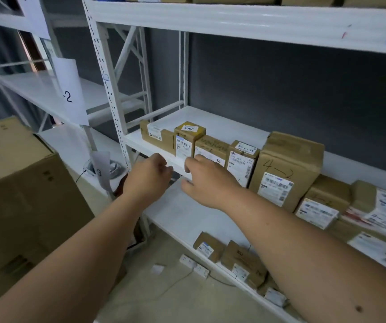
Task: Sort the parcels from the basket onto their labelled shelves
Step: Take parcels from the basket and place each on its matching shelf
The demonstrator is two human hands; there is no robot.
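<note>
A row of brown cardboard parcels stands along the front of the white middle shelf. From the left: a flat parcel, a yellow-topped parcel, a parcel behind my right hand, a small one, and a tall one marked "4-2". My left hand hovers at the shelf's front edge with fingers loosely curled, holding nothing. My right hand reaches toward the third parcel with fingers bent; whether it touches is unclear. No basket is in view.
More parcels lie further right on the shelf, and several on the shelf below. A big cardboard box stands at my left. Paper labels, one reading "-2", hang on the left rack. A power strip lies on the floor.
</note>
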